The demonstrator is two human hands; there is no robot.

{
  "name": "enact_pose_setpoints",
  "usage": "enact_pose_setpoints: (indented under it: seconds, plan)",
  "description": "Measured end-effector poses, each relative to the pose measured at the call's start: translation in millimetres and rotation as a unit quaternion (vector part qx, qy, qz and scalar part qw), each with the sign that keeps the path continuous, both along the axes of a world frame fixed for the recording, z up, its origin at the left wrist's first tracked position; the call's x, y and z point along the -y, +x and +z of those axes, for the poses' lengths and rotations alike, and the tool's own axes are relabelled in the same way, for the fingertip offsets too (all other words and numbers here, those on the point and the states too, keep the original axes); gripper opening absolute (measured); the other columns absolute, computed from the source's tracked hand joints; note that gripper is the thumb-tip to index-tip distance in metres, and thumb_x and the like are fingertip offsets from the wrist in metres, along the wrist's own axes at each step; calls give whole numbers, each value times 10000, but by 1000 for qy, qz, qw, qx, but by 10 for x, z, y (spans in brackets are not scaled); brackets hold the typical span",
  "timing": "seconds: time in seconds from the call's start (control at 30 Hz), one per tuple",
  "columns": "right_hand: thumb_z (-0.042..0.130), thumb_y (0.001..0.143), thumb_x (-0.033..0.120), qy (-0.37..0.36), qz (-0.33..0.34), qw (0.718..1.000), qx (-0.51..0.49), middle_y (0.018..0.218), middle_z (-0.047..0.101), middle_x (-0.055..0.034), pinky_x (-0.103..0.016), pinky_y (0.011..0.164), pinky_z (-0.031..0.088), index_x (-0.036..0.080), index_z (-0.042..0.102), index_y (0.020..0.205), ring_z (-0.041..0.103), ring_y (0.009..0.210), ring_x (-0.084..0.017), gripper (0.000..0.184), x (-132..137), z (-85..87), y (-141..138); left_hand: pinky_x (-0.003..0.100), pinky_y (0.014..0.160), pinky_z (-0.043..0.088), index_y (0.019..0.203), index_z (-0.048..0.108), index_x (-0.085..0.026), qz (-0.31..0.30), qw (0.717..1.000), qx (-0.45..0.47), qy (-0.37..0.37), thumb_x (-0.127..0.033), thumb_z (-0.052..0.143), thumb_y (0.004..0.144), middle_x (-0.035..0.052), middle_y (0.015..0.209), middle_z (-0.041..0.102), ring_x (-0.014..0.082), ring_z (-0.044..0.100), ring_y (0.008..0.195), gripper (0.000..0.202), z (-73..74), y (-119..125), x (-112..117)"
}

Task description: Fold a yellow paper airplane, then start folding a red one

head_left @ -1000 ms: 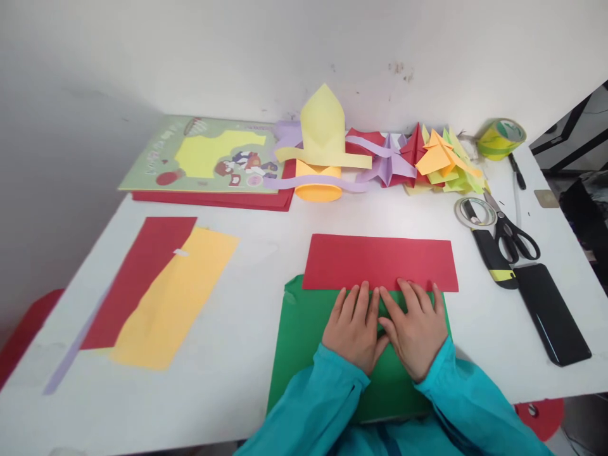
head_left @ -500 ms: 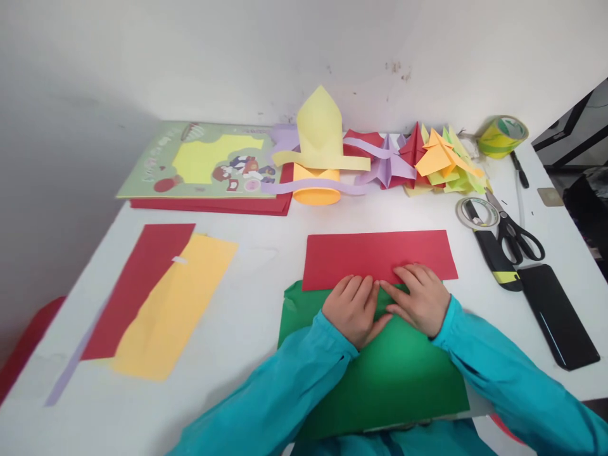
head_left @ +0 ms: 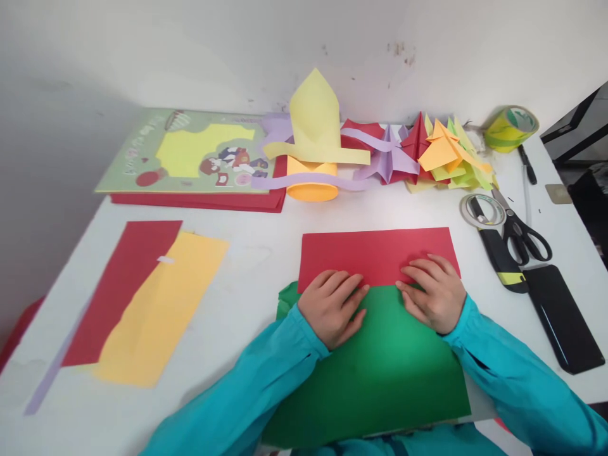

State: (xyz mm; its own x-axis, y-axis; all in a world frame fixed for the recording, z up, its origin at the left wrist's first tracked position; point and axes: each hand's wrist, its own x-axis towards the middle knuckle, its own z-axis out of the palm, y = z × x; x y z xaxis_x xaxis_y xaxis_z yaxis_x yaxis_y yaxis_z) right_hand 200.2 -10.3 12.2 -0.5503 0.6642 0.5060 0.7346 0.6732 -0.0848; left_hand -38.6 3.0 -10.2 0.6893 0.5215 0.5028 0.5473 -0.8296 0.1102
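Left hand (head_left: 332, 304) and right hand (head_left: 434, 291) lie flat, gripping nothing, on the near edge of the red paper (head_left: 375, 250) atop the green sheet (head_left: 380, 373); firm, even pressure suits creasing.

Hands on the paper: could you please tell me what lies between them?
Between the left hand and right hand, the head view shows the red paper's near edge lying on the green sheet.

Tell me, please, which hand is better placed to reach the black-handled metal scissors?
Probably right: the right hand lies nearer the black-handled metal scissors; the left hand rests farther away.
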Motion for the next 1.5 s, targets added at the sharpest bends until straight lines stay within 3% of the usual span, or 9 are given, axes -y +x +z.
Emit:
enact_pose_setpoints:
  seconds: [0.27, 0.43, 0.57, 1.03, 1.17, 1.5]
  plan:
    - [610, 809, 173, -17, 34, 999, -10, 950, 710, -49, -465, 902, 438, 194, 694, 775, 589, 965, -230, 93, -33, 12, 252, 428, 754, 504, 949, 666, -125, -38, 999, 10, -29, -139, 499, 834, 139, 1025, 662, 254, 560, 916, 203, 42, -277, -101]
    - [560, 874, 295, -48, 90, 994, 46, 961, 658, -93, -431, 848, 426, 187, 690, 1002, 545, 940, -233, 212, -78, -4, 27, 400, 702, 480, 1068, 638, -108, -64, 997, -36, -10, -201, 497, 868, 124, 967, 663, 235, 563, 836, 261, 87, -106, -73]
    - [541, 896, 344, -53, 93, 992, 72, 891, 614, -94, -389, 747, 396, 186, 667, 1092, 507, 860, -227, 281, -91, -43, -121, 392, 613, 420, 1133, 610, -80, -63, 992, -107, 0, -311, 425, 919, 115, 916, 650, 229, 535, 752, 366, 116, 21, -97]
    - [518, 905, 269, -99, 93, 991, 13, 893, 588, -77, -379, 753, 371, 210, 692, 1021, 485, 873, -216, 217, -139, -54, -91, 382, 634, 382, 1166, 594, -130, -99, 986, -132, -12, -372, 432, 925, 101, 982, 622, 218, 485, 781, 379, 89, -80, -213]
    - [510, 908, 274, -109, 96, 989, -1, 926, 595, -85, -382, 762, 386, 201, 688, 1033, 491, 893, -219, 229, -143, -72, -49, 385, 652, 388, 1209, 584, -193, -95, 986, -132, -28, -382, 433, 920, 96, 1001, 616, 219, 481, 788, 377, 83, -87, -206]
    - [552, 879, 268, -45, 87, 995, 37, 938, 632, -82, -392, 781, 418, 221, 701, 1000, 510, 886, -212, 197, -103, -66, -60, 385, 655, 398, 1231, 571, -175, -86, 986, -140, -35, -392, 457, 907, 108, 1002, 605, 226, 482, 796, 406, 96, -80, -192]
